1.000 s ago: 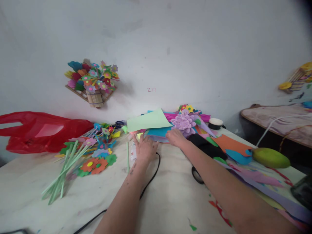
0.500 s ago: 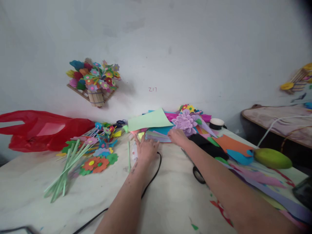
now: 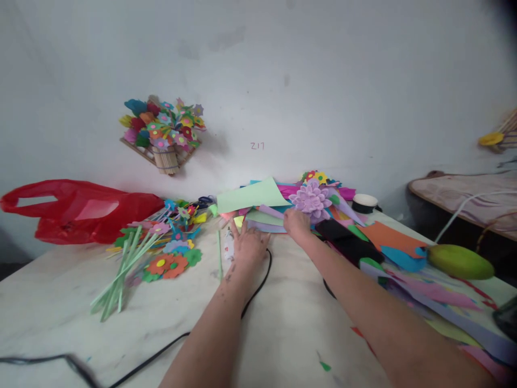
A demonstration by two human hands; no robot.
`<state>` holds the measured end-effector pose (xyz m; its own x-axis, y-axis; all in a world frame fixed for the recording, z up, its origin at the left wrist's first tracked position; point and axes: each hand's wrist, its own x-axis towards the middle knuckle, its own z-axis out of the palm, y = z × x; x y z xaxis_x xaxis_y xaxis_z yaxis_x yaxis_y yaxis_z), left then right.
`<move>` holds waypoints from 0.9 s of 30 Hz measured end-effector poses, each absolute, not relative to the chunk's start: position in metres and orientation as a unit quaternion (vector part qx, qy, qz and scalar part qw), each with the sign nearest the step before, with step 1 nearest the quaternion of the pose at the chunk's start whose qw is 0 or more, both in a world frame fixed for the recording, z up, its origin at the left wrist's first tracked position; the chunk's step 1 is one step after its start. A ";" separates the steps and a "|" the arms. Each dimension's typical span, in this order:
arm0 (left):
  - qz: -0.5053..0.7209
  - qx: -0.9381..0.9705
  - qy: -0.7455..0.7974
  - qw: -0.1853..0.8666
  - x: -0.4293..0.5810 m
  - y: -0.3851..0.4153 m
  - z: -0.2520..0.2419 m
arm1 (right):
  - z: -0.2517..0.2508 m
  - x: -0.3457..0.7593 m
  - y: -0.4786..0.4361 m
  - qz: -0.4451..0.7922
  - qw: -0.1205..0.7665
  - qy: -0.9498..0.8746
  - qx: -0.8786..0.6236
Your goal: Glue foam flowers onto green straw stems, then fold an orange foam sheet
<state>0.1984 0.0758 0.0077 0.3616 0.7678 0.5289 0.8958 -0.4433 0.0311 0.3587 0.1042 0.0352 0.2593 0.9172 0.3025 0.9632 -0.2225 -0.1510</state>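
Both my arms reach to the far side of a pale table (image 3: 283, 334). My left hand (image 3: 248, 243) lies flat with fingers spread at the near edge of a stack of coloured foam sheets (image 3: 262, 218). My right hand (image 3: 296, 224) is curled on the same stack, fingers pinching the sheets' edge just below a purple foam flower (image 3: 311, 199). A light green sheet (image 3: 250, 195) tilts up on top of the stack.
Foam flowers on green sticks (image 3: 153, 253) lie left of my hands. A red plastic bag (image 3: 76, 210) sits far left. A black cable (image 3: 258, 285) runs under my left arm. Right: foam scraps (image 3: 388, 242), a green mango (image 3: 460, 261), tape roll (image 3: 364, 203). Flower craft (image 3: 163, 132) on wall.
My right hand has lifted the top sheets, uncovering grey and pale green layers beneath. The view has shifted slightly to the left and closer.
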 end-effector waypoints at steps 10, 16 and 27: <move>-0.236 -0.822 -0.501 0.131 0.199 0.070 0.013 | 0.037 0.369 0.097 -0.055 0.203 -0.654 -0.727; -0.244 -0.816 -0.504 0.142 0.200 0.069 0.016 | 0.037 0.372 0.094 -0.073 0.182 -0.692 -0.695; -0.235 -0.832 -0.480 0.150 0.205 0.065 0.016 | 0.032 0.375 0.100 -0.140 0.042 -0.733 -0.664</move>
<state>0.2045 0.0648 0.0160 0.4289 0.7287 0.5340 0.8690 -0.4942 -0.0236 0.3752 0.1002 0.0322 -0.1140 0.9620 0.2480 0.9858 0.0785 0.1488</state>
